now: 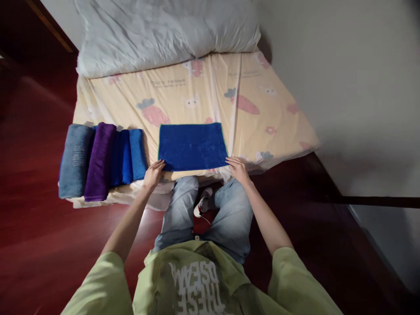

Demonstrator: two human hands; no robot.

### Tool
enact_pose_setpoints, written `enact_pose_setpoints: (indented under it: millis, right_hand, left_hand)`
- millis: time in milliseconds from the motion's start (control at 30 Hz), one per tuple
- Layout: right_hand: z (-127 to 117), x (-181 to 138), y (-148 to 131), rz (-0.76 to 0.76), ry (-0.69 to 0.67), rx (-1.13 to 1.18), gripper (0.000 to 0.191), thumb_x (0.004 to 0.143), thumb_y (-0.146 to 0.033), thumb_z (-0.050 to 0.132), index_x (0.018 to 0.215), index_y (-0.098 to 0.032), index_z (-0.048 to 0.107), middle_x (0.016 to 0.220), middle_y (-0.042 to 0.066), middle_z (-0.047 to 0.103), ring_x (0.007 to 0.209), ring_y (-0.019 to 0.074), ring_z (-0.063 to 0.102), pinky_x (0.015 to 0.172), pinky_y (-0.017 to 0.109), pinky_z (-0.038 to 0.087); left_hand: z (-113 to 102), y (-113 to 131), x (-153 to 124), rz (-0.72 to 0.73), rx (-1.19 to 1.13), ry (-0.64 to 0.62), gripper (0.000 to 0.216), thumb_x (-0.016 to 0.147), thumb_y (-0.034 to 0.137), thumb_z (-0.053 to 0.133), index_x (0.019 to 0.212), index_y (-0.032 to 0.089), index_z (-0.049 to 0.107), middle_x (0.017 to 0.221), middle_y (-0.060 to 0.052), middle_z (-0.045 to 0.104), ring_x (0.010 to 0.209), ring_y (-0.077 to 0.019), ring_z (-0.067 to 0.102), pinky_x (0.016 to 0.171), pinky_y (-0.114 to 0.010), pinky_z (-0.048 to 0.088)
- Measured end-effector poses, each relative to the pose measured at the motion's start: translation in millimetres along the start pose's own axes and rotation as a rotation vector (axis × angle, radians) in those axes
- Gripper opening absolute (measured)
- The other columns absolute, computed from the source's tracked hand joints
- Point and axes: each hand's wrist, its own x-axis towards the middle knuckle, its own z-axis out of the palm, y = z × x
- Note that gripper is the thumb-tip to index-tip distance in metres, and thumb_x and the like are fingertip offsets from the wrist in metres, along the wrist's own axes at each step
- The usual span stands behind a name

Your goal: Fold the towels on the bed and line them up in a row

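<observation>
A dark blue towel (192, 145) lies folded flat in a rectangle on the cream mattress sheet (203, 100) printed with carrots. My left hand (153, 174) touches its near left corner with fingers pinched on the edge. At the near right corner my right hand (238, 169) grips the towel's edge the same way. To the left, rolled towels lie side by side: a grey-blue one (75, 159), a purple one (100, 161) and blue ones (129, 155).
A white pillow or duvet (164, 30) is bunched at the far end of the mattress. A pale wall (354, 87) runs along the right side. Dark red wooden floor (29, 218) surrounds the mattress. My knees in jeans (203, 214) press against its near edge.
</observation>
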Motion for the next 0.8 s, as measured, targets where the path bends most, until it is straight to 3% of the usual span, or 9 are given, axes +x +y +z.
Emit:
enact_pose_setpoints:
  millis: [133, 367, 633, 800]
  right_hand:
    - [0, 7, 2, 0.066, 0.055, 0.094, 0.038, 0.085, -0.006, 0.050, 0.100, -0.021, 0.082, 0.123, 0.009, 0.078, 0.128, 0.0217, 0.066, 0.121, 0.044, 0.048]
    - [12, 15, -1, 0.137, 0.032, 0.217, 0.039, 0.075, -0.004, 0.053, 0.094, -0.023, 0.080, 0.126, 0.005, 0.078, 0.141, 0.0216, 0.059, 0.123, 0.047, 0.045]
    - [19, 19, 14, 0.279, 0.051, 0.349, 0.036, 0.074, -0.014, 0.057, 0.098, -0.020, 0.083, 0.112, 0.006, 0.082, 0.112, 0.0243, 0.075, 0.106, 0.038, 0.056]
    - [20, 23, 24, 0.246, 0.104, 0.407, 0.028, 0.072, -0.021, 0.063, 0.092, -0.022, 0.082, 0.104, 0.006, 0.082, 0.101, 0.0252, 0.075, 0.095, 0.039, 0.058]
  left_hand:
    - [1, -5, 2, -0.061, -0.116, 0.087, 0.058, 0.070, 0.007, 0.046, 0.119, 0.015, 0.075, 0.138, -0.010, 0.071, 0.138, -0.0231, 0.061, 0.124, -0.042, 0.045]
    - [22, 18, 5, -0.272, -0.249, 0.323, 0.060, 0.069, 0.003, 0.041, 0.116, 0.019, 0.075, 0.130, -0.006, 0.075, 0.133, -0.0194, 0.065, 0.122, -0.039, 0.046]
    - [23, 15, -2, -0.298, -0.266, 0.363, 0.056, 0.070, 0.007, 0.042, 0.114, 0.018, 0.074, 0.127, -0.007, 0.075, 0.128, -0.0193, 0.066, 0.117, -0.037, 0.049]
    - [28, 7, 0, -0.245, -0.390, 0.481, 0.038, 0.080, 0.018, 0.050, 0.109, 0.018, 0.075, 0.115, -0.010, 0.078, 0.113, -0.0245, 0.072, 0.106, -0.039, 0.054]
